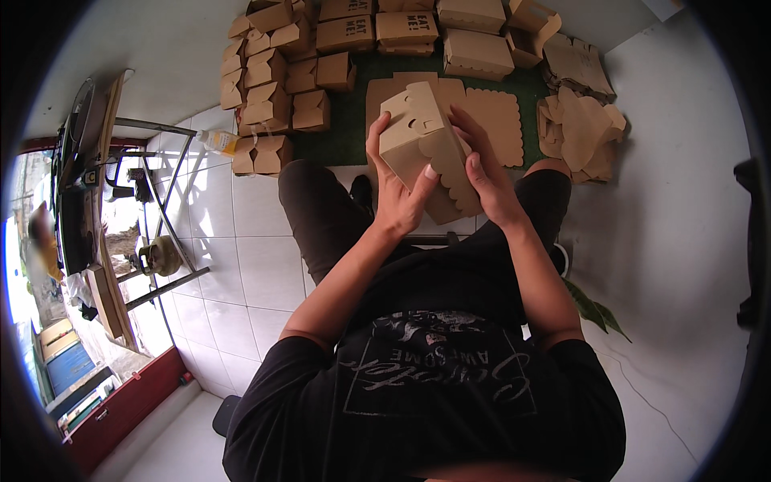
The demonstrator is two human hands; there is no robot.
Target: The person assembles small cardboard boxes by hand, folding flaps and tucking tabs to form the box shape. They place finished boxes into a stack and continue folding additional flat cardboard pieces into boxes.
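Between my two hands is a brown cardboard box (415,149), tilted above my lap, with scalloped flap edges and small slots in one panel. My left hand (399,193) is closed round its left side, with the thumb pressed on the front face. On the opposite side my right hand (491,181) grips the box, its thumb near the scalloped flap and its fingers partly behind the cardboard. Just beyond the box, a flat cardboard blank (496,120) with a scalloped edge lies on a green mat (347,136).
Several small folded boxes (267,104) are stacked at the far left, and larger boxes (478,52) stand along the back. Flat cardboard pieces (580,128) pile up at the right. A bottle (215,142) lies by the small boxes. A metal-framed rack (165,193) stands left.
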